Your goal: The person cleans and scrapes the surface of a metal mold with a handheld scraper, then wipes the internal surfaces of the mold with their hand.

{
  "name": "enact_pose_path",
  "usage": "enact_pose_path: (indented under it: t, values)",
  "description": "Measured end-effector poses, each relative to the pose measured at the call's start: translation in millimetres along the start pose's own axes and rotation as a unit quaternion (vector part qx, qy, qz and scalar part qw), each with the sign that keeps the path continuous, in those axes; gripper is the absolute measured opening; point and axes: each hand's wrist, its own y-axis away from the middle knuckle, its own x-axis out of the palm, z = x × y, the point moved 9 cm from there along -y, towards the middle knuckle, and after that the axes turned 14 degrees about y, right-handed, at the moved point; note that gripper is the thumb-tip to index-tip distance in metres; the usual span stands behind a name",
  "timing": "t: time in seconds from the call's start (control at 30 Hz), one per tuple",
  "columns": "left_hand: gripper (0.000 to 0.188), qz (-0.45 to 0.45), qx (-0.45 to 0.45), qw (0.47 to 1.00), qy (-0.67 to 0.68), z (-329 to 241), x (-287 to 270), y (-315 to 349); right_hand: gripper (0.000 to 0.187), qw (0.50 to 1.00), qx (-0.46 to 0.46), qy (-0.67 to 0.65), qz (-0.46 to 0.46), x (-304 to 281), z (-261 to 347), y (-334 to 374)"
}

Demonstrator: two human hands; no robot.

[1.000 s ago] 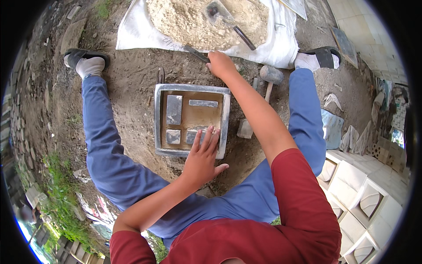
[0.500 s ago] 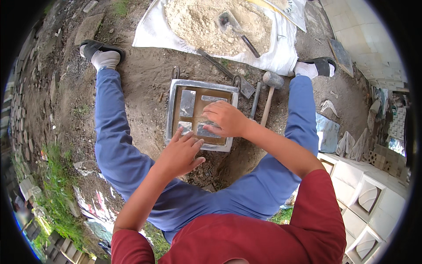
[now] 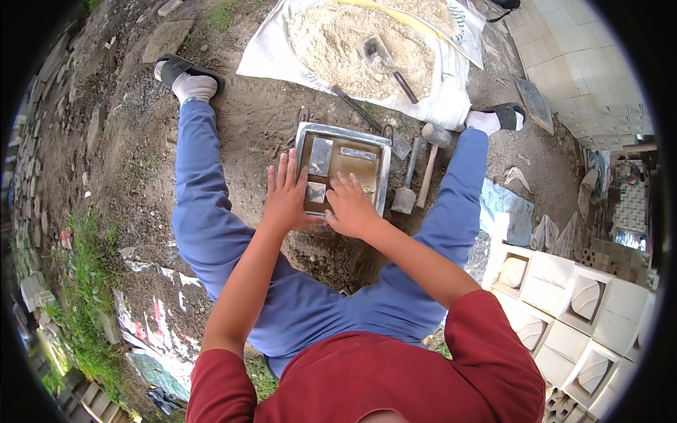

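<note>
Dull metal-looking frame (image 3: 385, 168), matt wooden mallet handle (image 3: 427, 176), rough crumbly powder (image 3: 331, 49), creased plastic-looking sack (image 3: 271, 53)

Right hand (image 3: 352, 208) now off the flat tool (image 3: 357, 107), over the mould (image 3: 384, 176); left hand (image 3: 284, 202) shifted to mould's left rim.

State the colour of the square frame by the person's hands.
The frame is grey; the head view, the only one, shows it best.
</note>
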Motion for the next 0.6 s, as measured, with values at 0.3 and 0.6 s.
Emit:
enact_pose_path:
  t: [0.3, 0.6]
  values:
    - [0.131, -0.087, 0.017, 0.996, -0.014, 6, -6, -10, 0.057, 0.998, 0.044, -0.024, -0.043, -9, -36, -10]
    - [0.107, -0.016, -0.001, 0.999, -0.044, -1, -10, 31, 0.039, 0.993, -0.092, 0.059, 0.035, -5, 4, 0]
